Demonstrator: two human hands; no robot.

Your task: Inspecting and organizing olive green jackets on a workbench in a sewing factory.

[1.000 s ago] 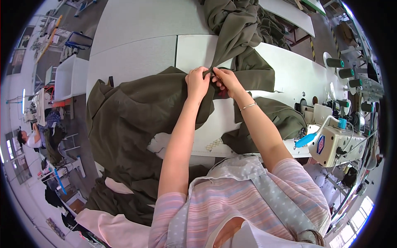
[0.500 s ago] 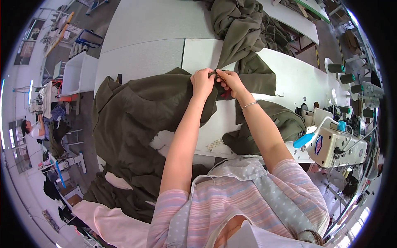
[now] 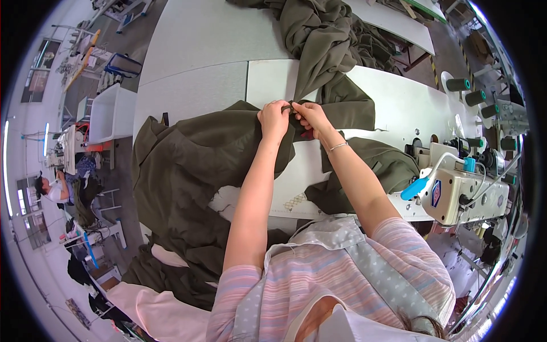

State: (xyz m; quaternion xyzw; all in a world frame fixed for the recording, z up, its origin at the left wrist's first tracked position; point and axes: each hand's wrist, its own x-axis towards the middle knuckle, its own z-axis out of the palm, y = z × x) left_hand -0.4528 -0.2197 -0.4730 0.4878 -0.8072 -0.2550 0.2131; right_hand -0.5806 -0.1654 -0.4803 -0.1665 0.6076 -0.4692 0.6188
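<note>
Fingers (image 3: 281, 104) of the left hand (image 3: 273, 122) and the right hand (image 3: 315, 118) were drawn closely together, their tips nearly meeting, with a small edge of olive-green cloth (image 3: 182, 157) pinched between them; the exact hold was partly hidden.

On the white table (image 3: 196, 88), the near left was covered by this cloth, laid in loose folds and draped over the near edge. Bare surface was left beyond it, at the far left, and a strip ran along the far right. Past the hands, a rumpled heap (image 3: 325, 37) of similar cloth was gathered, narrowing toward the fingertips. To the right, room was limited by a sewing machine (image 3: 456, 196), beside which a smaller piece (image 3: 387, 162) was laid.

The cloth was judged soft, limp and hard to damage, its overhanging bulk likely to drag; a hold was best taken at the doubled edge, close to the tips.
</note>
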